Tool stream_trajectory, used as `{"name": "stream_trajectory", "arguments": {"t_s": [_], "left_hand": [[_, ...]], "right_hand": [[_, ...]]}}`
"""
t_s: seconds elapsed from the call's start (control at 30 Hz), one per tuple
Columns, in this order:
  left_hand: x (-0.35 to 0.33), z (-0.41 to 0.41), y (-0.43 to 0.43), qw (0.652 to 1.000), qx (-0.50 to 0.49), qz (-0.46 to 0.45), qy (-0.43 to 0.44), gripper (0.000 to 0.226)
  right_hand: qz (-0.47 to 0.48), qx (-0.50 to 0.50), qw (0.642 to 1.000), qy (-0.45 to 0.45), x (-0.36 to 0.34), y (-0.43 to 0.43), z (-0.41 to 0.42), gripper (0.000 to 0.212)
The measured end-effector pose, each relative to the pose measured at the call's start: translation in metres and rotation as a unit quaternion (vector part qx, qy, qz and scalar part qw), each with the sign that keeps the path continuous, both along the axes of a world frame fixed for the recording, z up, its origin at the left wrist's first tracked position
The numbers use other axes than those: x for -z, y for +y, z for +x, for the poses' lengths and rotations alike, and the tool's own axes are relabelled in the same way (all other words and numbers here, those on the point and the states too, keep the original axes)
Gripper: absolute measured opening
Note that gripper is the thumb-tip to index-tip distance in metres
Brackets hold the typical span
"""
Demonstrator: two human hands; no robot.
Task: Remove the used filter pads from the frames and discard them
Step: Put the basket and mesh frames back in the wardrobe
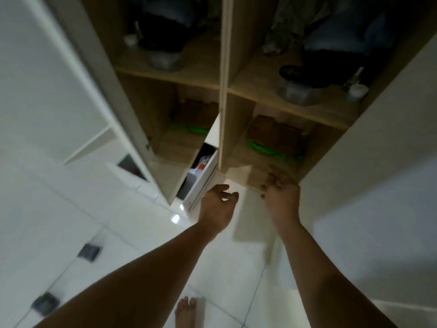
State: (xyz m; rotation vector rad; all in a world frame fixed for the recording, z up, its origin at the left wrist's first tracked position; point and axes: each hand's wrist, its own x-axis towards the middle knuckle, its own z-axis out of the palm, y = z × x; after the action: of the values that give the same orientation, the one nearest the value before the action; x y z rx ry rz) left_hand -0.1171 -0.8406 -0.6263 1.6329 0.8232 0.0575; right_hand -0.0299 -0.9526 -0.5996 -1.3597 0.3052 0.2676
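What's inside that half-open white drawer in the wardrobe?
The drawer shows pale items and something red, too blurred to name. The rest of its inside is hidden behind the wooden divider.

The drawer [203, 178] juts out between a white door [127, 110] standing open on its left and a wooden panel [238, 129] close on its right, leaving a narrow slot. Above the drawer, brown boxes [196, 112] and a green cord [189, 129] fill the back of the shelf [175, 147]. Before the drawer the tiled floor [132, 228] lies open under the left hand [216, 207]; the right hand [281, 197] grips the panel's lower edge.
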Motion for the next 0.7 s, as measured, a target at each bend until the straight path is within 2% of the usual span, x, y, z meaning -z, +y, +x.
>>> {"name": "stream_trajectory", "arguments": {"t_s": [0.07,0.2,0.4,0.7], "left_hand": [[0.018,-0.051,0.02,0.999,-0.027,0.019,0.039,0.038],[0.041,-0.151,0.063,0.992,-0.067,0.048,0.099,0.043],[0.057,-0.27,0.141,0.971,-0.16,0.076,0.16,0.043],[0.078,-0.366,0.238,0.945,-0.283,0.048,0.158,0.045]], "right_hand": [[-0.099,-0.076,0.992,-0.024,0.016,0.013,-0.045,0.021],[-0.16,-0.17,0.972,-0.012,0.05,0.052,-0.126,0.035],[-0.19,-0.305,0.933,-0.01,0.075,0.138,-0.212,0.032],[-0.196,-0.426,0.883,-0.03,0.09,0.261,-0.28,0.032]]}}
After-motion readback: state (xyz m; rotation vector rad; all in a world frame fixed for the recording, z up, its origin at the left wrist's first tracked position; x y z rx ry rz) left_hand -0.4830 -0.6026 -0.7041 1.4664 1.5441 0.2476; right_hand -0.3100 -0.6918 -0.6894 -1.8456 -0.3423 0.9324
